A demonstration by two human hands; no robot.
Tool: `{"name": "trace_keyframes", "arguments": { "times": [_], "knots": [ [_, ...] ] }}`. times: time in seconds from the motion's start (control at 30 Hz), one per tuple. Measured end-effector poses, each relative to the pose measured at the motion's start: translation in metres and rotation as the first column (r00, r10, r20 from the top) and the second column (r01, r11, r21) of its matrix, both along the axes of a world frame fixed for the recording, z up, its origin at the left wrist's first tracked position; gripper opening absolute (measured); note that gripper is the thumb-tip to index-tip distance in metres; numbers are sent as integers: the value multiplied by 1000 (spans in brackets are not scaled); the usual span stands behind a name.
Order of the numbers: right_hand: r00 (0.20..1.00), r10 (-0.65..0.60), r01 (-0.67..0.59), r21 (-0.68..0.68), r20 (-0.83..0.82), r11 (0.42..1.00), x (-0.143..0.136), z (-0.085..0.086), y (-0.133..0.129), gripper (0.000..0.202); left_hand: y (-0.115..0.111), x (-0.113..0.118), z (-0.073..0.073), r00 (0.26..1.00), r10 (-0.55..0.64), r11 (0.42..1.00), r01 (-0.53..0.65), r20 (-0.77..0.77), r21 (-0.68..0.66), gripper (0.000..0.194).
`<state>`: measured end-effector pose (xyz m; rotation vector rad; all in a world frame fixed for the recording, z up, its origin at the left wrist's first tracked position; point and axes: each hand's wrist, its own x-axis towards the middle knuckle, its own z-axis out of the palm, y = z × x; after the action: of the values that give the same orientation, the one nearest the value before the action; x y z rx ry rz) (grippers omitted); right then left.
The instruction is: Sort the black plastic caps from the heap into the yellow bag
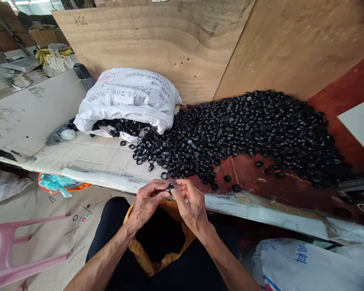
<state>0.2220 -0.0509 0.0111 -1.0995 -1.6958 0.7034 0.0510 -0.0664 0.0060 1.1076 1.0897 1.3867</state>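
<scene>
Desk (89,155) bears heaped black parts (255,125). Left grip (153,196) pinched on small black part (170,188); right grip (190,200) nearly closed against it.

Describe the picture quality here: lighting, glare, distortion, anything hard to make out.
Head view: washed-out brightness at top left; deep shadow inside the yellow bag, hiding its contents; small glints on the heap of black pieces; wide-angle stretching toward the edges, as around the pink stool; the small black part in the left hand too small to read in detail.
</scene>
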Motion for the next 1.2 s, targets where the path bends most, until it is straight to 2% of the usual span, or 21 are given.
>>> {"name": "trace_keyframes", "arguments": {
  "times": [0.13, 0.23, 0.3, 0.47, 0.6, 0.7, 0.73, 0.83, 0.87, 0.93, 1.0, 1.13, 1.17, 1.2],
  "knots": [
    [999, 6, -8, 38, 38, 999, 3, 0, -1, 30, 1, -2, 2, 1000, 19, 999, -18, 23, -29, 22],
    [999, 46, -45, 49, -22, 998, 4, 0, -2, 15, -1, -3, 3, 1000, -12, 999, 12, -2, -31, 20],
    [995, 88, -86, 51, -40, 995, 2, 0, -3, 18, -3, -4, 3, 999, -30, 999, 30, -32, -15, 17],
    [999, 13, -22, -194, -47, 981, 0, 2, -10, 22, -9, -4, -2, 991, 0, 992, 17, -133, 126, 13],
    [994, 83, -92, -137, -72, 986, 5, 4, -13, 19, -12, -4, -1, 995, -33, 998, 38, -95, 51, 15],
    [990, 89, -119, -311, -108, 943, 9, 8, -13, 19, -14, -4, 0, 987, -48, 994, 63, -151, 93, 12],
    [990, 83, -115, -318, -114, 941, 10, 9, -13, 17, -15, -4, 0, 988, -60, 994, 72, -141, 84, 13],
    [993, 86, -99, -161, -84, 982, 11, 9, -15, 16, -18, -2, 2, 993, -112, 994, 112, -21, -9, 17],
    [994, 84, -95, -162, -76, 982, 11, 8, -15, 18, -19, -2, 3, 992, -128, 992, 128, 0, -18, 17],
    [993, 68, -93, -293, -95, 952, 11, 7, -17, 28, -20, 0, 5, 989, -144, 989, 144, -21, 16, 15],
    [991, 50, -93, -358, -126, 929, 13, 6, -19, 25, -21, 1, 7, 990, -136, 990, 138, -32, 35, 14],
    [982, 138, -150, -91, -127, 984, 16, 8, -23, 18, -20, 2, 10, 989, -132, 990, 135, 67, -47, 18],
    [979, 148, -163, -98, -141, 982, 15, 8, -24, 16, -20, 2, 10, 990, -131, 990, 133, 56, -40, 17],
    [974, 140, -169, -160, -176, 973, 14, 8, -25, 13, -21, 1, 10, 992, -125, 992, 125, 15, -14, 16]
  ]
}}
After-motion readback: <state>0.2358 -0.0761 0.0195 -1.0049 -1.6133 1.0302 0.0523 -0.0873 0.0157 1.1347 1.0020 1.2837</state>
